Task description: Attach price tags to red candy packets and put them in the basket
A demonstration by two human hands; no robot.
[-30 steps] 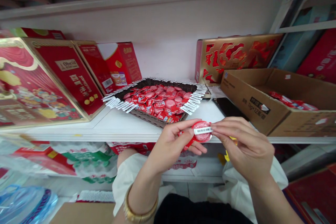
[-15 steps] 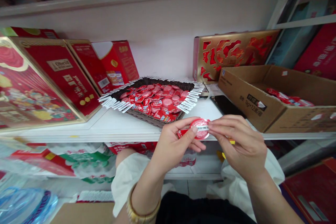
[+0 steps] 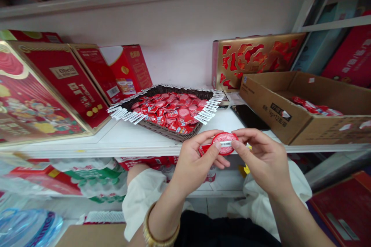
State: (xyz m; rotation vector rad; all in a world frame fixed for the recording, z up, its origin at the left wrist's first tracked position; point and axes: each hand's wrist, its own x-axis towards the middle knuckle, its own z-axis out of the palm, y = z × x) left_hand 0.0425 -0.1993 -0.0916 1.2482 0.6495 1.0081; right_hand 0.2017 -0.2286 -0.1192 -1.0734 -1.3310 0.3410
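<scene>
Between my two hands is a small round red packet (image 3: 225,138) with a white barcode label (image 3: 226,144) across its face. My left hand (image 3: 199,156) pinches its left side, thumb on the front near the label's end. My right hand (image 3: 262,158) grips the right side, its thumb on the label's other end and its fingers along the rim. Just beyond my hands a dark woven basket (image 3: 171,134) holds a heap of similar red packets (image 3: 171,110). Many white barcode strips (image 3: 207,112) stick out along the basket's rim.
An open cardboard box (image 3: 269,119) with some red packets (image 3: 315,107) stands at the right. Beside it lies a black phone (image 3: 249,117). Red gift boxes (image 3: 58,85) line the left, and a gold box (image 3: 257,60) leans at the back. Shrink-wrapped bottles (image 3: 98,181) fill the lower shelf.
My right thumb has come onto the label's right end, and my right fingers have shifted to the packet's rim. The label now lies across the packet, held at both ends.
</scene>
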